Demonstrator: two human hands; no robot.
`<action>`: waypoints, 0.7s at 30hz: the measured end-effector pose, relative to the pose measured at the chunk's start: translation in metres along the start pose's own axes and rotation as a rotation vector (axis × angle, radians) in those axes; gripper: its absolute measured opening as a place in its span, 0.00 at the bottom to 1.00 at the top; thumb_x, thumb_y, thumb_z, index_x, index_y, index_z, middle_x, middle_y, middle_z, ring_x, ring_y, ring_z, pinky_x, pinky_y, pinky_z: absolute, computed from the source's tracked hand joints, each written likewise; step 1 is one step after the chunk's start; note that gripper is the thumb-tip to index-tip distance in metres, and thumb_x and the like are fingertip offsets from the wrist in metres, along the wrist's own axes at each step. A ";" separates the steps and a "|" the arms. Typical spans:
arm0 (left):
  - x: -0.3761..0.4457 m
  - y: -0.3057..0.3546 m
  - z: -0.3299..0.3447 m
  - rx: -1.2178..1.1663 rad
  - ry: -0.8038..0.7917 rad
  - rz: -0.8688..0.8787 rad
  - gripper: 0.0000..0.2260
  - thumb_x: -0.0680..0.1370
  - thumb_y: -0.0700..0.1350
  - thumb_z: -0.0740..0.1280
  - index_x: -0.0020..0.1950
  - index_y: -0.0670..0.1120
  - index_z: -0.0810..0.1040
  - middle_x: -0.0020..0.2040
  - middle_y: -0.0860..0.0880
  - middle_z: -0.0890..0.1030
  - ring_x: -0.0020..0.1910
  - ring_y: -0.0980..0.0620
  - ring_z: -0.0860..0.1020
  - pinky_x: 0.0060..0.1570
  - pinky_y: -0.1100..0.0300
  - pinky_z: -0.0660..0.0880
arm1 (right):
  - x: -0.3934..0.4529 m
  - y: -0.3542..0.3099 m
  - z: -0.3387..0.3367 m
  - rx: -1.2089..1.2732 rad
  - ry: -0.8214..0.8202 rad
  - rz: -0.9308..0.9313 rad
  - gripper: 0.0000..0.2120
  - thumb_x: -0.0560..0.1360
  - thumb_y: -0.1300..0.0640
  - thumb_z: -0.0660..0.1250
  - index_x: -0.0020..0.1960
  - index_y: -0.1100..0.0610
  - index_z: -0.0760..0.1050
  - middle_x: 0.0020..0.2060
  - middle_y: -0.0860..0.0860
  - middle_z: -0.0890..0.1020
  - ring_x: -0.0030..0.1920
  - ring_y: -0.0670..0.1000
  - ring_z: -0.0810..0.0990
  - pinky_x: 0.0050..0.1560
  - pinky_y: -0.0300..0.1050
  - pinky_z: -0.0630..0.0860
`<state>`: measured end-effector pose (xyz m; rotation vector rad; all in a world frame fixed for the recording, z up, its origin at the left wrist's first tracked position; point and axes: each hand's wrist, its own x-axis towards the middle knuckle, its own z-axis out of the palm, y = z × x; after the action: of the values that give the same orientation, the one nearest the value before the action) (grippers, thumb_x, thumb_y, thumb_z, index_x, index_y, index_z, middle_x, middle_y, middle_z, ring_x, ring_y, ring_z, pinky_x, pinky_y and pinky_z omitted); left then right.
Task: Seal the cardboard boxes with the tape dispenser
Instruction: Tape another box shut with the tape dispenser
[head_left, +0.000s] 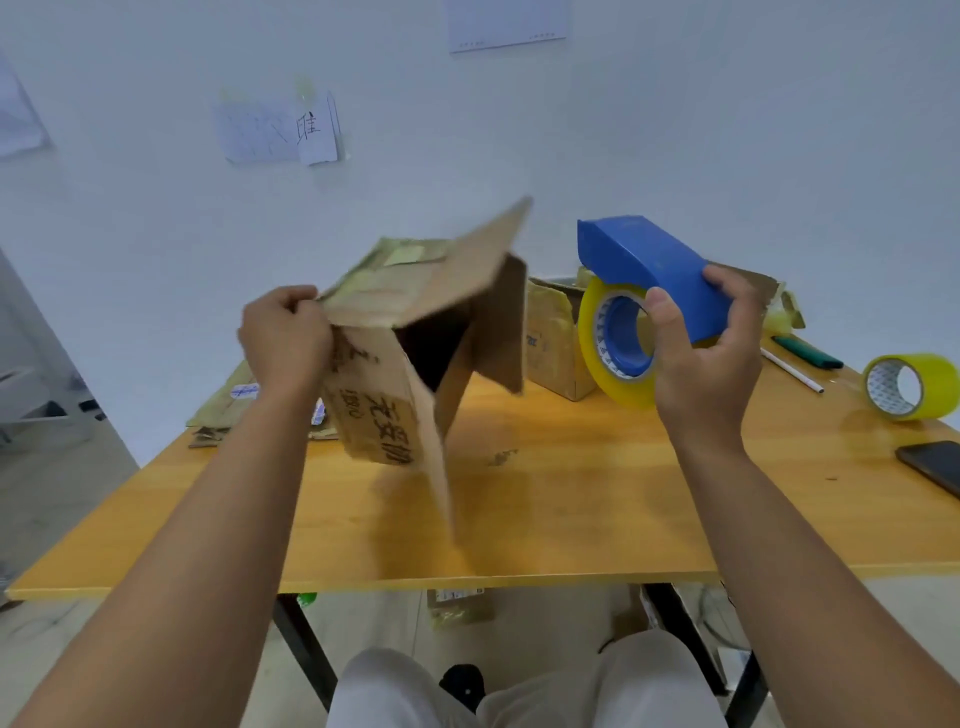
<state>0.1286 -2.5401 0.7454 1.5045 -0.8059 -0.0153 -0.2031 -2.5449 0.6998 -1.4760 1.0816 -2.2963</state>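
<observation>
My left hand (285, 338) grips a tilted box (410, 332) by its corner, fingers curled over the edge, lifting it off the tabletop (571, 499); its flaps hang open toward my right. My right hand (701, 358) wraps around the blue dispenser (654, 265), thumb on the yellow tape roll (602, 338), held in the air beside the box. Behind that hand sits a second box (556, 338). Further right lie a spare roll (909, 387), a pen (792, 370) and a phone (935, 465).
</observation>
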 end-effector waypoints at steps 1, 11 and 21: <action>0.007 -0.006 -0.004 -0.037 -0.008 -0.090 0.15 0.73 0.41 0.60 0.51 0.51 0.84 0.50 0.52 0.83 0.46 0.53 0.80 0.52 0.57 0.78 | 0.000 -0.002 0.002 0.007 -0.002 -0.012 0.19 0.76 0.40 0.69 0.63 0.43 0.69 0.55 0.29 0.74 0.57 0.39 0.76 0.50 0.32 0.74; -0.042 -0.064 -0.014 0.073 -0.409 0.013 0.25 0.79 0.68 0.51 0.55 0.52 0.78 0.54 0.53 0.79 0.55 0.52 0.75 0.51 0.50 0.71 | -0.030 0.006 0.021 0.035 -0.133 -0.001 0.22 0.76 0.42 0.69 0.65 0.50 0.71 0.54 0.26 0.72 0.55 0.31 0.73 0.46 0.25 0.70; -0.057 -0.067 -0.031 0.336 -0.341 0.485 0.44 0.73 0.69 0.66 0.80 0.51 0.52 0.77 0.47 0.62 0.75 0.47 0.62 0.70 0.47 0.66 | -0.055 0.003 0.036 0.016 -0.213 0.039 0.19 0.74 0.37 0.68 0.63 0.38 0.68 0.53 0.27 0.73 0.53 0.37 0.76 0.44 0.29 0.74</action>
<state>0.1319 -2.4941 0.6652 1.6016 -1.4924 0.2410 -0.1463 -2.5346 0.6675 -1.6332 1.0195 -2.0603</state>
